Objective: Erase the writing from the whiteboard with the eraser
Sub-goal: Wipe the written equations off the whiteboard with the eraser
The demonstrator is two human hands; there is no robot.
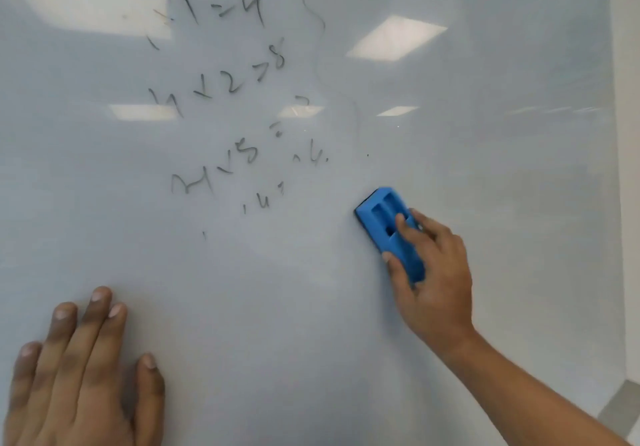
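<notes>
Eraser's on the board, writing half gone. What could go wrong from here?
1. The eraser sits right of and below the remaining writing; strokes kept there would likely miss the upper lines.
2. The right hand holds it by the lower end, tilted, so the pad may press unevenly and leave streaks.
3. The left hand lies flat on the whiteboard and may smudge it.

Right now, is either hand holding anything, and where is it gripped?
The right hand holds the blue eraser by its lower end, fingers wrapped over its back and sides. The left hand holds nothing; it lies flat on the whiteboard.
</notes>
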